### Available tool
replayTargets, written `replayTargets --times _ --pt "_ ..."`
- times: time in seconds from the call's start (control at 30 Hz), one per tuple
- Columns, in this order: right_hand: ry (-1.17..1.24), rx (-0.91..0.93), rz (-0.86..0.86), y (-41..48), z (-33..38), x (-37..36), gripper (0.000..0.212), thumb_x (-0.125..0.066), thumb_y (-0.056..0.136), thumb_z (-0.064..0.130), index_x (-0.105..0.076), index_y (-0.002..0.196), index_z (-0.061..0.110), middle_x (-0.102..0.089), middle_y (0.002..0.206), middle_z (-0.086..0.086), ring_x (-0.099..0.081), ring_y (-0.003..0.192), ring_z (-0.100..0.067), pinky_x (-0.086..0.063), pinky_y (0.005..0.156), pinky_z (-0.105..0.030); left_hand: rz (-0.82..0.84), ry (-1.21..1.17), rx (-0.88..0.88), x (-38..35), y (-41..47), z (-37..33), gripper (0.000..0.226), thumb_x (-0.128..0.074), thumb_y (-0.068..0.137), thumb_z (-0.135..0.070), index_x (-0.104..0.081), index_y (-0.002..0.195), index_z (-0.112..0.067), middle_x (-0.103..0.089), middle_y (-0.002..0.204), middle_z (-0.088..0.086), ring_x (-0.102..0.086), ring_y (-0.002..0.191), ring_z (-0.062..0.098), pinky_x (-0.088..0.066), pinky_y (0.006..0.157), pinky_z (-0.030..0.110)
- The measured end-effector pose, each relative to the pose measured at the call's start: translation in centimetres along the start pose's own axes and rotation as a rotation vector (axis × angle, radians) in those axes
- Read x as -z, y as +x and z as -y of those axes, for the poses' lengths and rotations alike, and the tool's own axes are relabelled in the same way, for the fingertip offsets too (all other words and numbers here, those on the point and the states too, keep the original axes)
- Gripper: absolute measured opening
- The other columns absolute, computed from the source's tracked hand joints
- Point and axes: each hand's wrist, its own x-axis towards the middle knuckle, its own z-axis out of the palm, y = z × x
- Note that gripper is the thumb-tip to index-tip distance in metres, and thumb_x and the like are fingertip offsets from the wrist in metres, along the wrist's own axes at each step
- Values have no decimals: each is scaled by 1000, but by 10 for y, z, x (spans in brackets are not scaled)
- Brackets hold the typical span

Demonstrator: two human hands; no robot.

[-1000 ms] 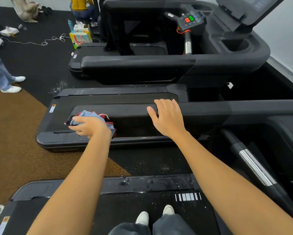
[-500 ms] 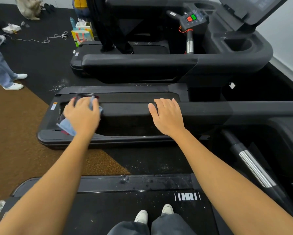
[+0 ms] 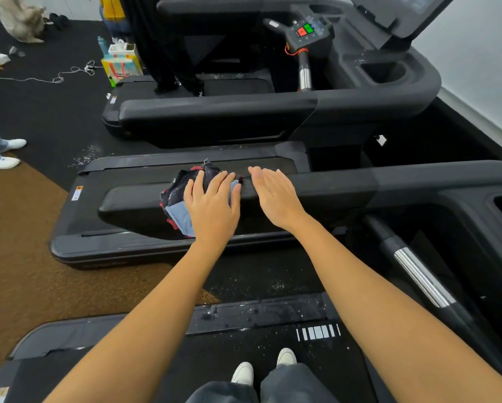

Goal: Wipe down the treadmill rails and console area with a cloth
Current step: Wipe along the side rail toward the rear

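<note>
A long black treadmill side rail (image 3: pixel 360 184) runs across the middle of the view. A crumpled cloth (image 3: pixel 177 202) in light blue, dark and red patches lies on top of the rail. My left hand (image 3: pixel 213 206) presses flat on the cloth's right part, fingers spread forward. My right hand (image 3: pixel 276 196) rests flat on the bare rail just to the right, nearly touching the left hand, holding nothing. The console area of this treadmill (image 3: pixel 476 216) is only partly in view at the right edge.
Beyond stands a second treadmill with a control pad (image 3: pixel 305 30) bearing red and green buttons, and a person in black trousers (image 3: pixel 168 53) on its belt. Another person's white shoes (image 3: pixel 5 154) are at left. A colourful bag (image 3: pixel 122 66) and a cable lie on the floor. A chrome grip (image 3: pixel 418 274) is at right.
My left hand slid the cloth rightward along the rail, from its left end to right beside my right hand. The right hand stayed in place on the rail.
</note>
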Motion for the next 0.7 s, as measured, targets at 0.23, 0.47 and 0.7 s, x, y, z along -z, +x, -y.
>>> replayTargets --times 0.23,0.47,0.7 --pt "545 -130 -52 -19 4 13 44 -27 102 34 -39 141 16 -45 141 4 -38 127 -2 -30 104 -12 149 -413 -10 15 2 -44 41 -32 97 -37 -67 103 -17 -69 100 1 -57 109 23 -36 101 45" --pt "796 -264 -260 -63 -11 24 49 -42 95 38 -33 140 20 -44 138 4 -43 123 -3 -38 90 -11 580 -1286 426 59 -3 -87 34 -30 98 -44 -58 101 -24 -63 99 1 -61 80 -2 -51 69 15" --pt "890 -436 -256 -116 -40 52 40 -59 84 39 -53 120 20 -64 116 0 -62 108 -14 -53 89 -32 1050 -1560 652 54 -22 -116 42 -34 93 -52 -62 101 -21 -74 90 2 -70 86 17 -54 76 33"
